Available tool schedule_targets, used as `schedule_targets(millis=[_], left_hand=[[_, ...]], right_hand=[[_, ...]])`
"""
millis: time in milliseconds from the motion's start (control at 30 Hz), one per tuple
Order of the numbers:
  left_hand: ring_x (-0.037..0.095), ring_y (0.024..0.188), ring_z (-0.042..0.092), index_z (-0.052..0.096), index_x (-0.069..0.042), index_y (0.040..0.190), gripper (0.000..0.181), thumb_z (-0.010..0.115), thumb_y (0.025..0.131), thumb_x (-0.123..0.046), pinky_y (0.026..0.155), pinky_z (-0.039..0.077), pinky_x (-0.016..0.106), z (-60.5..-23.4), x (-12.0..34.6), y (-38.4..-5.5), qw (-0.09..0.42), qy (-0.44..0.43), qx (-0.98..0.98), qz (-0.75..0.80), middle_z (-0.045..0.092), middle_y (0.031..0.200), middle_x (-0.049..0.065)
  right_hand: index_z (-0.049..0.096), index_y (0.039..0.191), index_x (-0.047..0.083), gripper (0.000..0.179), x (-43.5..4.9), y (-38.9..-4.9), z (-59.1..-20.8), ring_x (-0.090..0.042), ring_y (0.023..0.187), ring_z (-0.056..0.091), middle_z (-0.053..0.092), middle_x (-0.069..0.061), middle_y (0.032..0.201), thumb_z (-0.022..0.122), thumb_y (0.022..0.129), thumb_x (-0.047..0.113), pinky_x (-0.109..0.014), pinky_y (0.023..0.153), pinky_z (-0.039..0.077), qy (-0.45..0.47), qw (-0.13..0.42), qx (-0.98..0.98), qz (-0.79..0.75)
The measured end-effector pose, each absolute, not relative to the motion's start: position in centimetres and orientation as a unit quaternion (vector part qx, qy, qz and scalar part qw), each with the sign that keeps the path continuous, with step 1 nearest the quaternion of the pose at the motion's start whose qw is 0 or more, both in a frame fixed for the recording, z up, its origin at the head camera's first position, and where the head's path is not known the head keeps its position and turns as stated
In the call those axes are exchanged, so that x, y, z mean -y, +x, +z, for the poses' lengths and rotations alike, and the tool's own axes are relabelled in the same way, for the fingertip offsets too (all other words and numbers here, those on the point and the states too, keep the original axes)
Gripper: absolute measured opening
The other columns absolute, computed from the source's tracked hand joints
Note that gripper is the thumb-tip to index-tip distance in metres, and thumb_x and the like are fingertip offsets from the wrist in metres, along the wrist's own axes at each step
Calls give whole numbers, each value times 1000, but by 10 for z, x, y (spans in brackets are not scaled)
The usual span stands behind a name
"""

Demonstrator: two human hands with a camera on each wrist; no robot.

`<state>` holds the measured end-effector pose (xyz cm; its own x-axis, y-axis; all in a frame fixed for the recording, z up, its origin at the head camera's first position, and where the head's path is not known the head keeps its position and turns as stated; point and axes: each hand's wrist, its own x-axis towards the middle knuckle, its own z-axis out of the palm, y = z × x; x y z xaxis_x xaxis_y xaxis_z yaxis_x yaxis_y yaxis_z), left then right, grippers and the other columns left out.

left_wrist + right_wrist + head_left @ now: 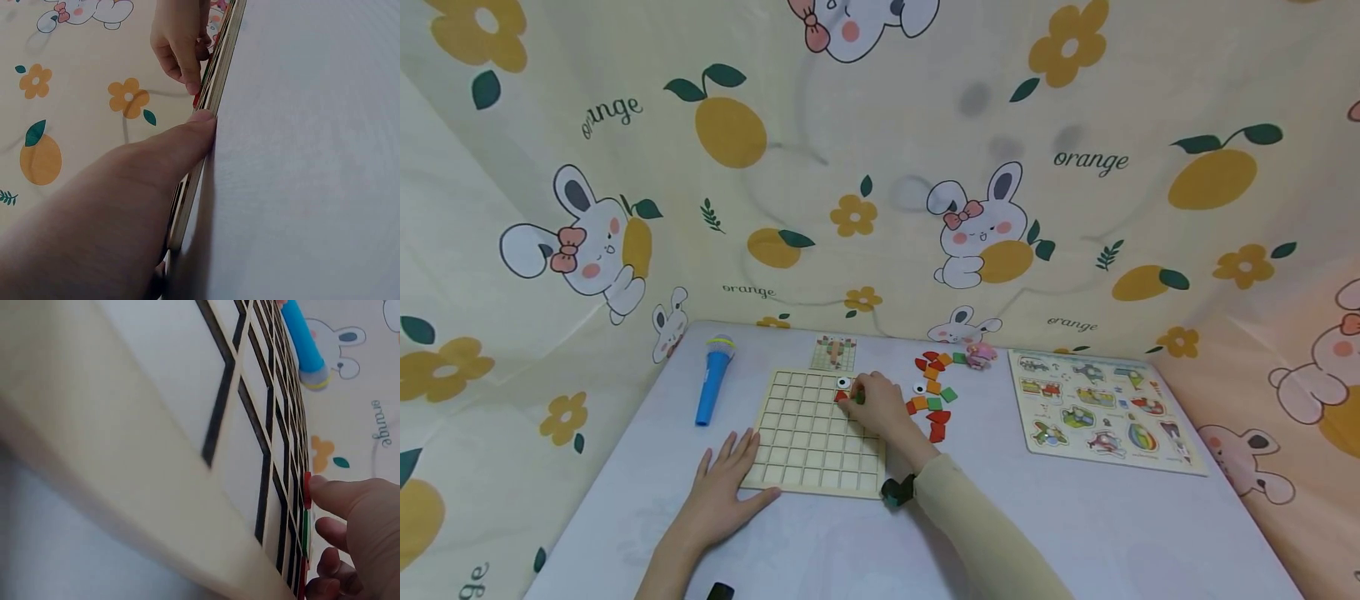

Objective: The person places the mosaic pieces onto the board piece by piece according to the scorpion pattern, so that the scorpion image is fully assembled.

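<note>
A pale wooden grid board (pixel 808 454) with square cells lies on the table. My left hand (pixel 722 492) rests at its left front corner, fingers spread and the thumb touching the near edge. Over the board's far right part is my right hand (pixel 883 408). In the right wrist view, its thumb presses a red piece (pixel 307 489), while the other fingers bend loosely. A green piece (pixel 305 531) sits beside the red one, partly covered by this hand in the head view. Just behind lies a white eye piece (pixel 843 383) with a black centre.
Loose red, orange and green pieces (pixel 932 387) lie right of the board. A patterned card (pixel 833 352) is behind it, and a blue toy microphone (pixel 715 380) lies left. A picture puzzle board (pixel 1105 410) lies right, and a pink figure (pixel 980 355) stands at the back.
</note>
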<state>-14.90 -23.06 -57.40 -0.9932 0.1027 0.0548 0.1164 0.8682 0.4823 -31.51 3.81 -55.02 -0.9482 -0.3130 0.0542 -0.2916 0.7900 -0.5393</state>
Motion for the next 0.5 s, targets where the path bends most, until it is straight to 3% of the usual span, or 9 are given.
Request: schedule_targets(millis=[200, 500], left_hand=[[48, 161, 16, 33, -2, 164, 105, 69, 92, -68, 126, 5, 73, -574, 231, -150, 14, -56, 967, -247, 30, 172, 19], [48, 161, 16, 35, -1, 164, 104, 70, 92, -67, 126, 5, 72, -571, 229, -148, 12, -56, 966, -252, 31, 171, 19]], right_hand=[[78, 113, 15, 28, -39, -315, -550, -18, 88, 56, 66, -1, 101, 78, 98, 38, -40, 86, 45, -165, 19, -941, -296], [79, 107, 13, 18, -34, -314, -550, -17, 82, 56, 64, -2, 95, 78, 98, 29, -38, 79, 43, -174, -3, -942, -286]])
